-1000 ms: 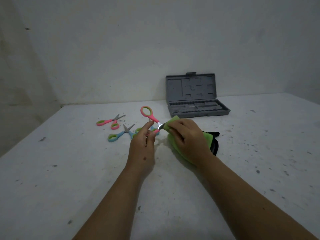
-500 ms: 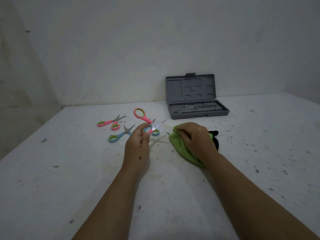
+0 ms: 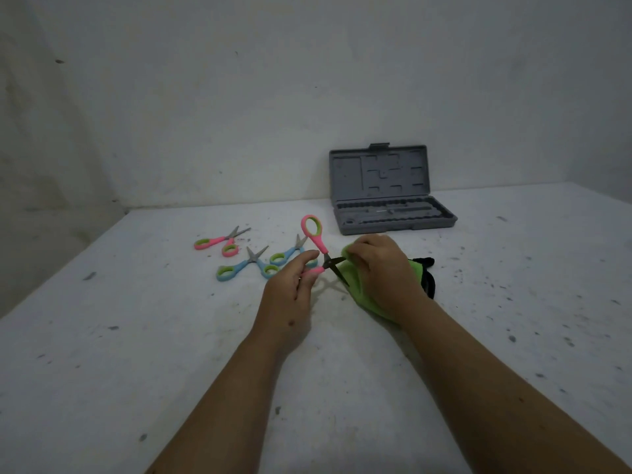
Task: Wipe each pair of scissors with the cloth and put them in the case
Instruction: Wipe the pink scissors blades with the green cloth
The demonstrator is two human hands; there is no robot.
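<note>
Open pink scissors (image 3: 316, 242) raised just left of green cloth (image 3: 355, 280); three pairs lie left; grey case (image 3: 393, 196) open behind.

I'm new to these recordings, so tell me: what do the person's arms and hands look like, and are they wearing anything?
Two bare forearms come in from the bottom edge. No sleeves, gloves, watch or rings show. The left hand has a small dark mark on its back; the right hand looks plain.

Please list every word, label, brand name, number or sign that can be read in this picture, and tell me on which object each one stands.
There is no readable text in this view.
Grey case: only moulded recesses in the open lid, no lettering visible.
Pink scissors held in the left hand: no print can be seen.
Green cloth under the right hand: no label shows.
Scissors on the table: too small to show any marking.
</note>
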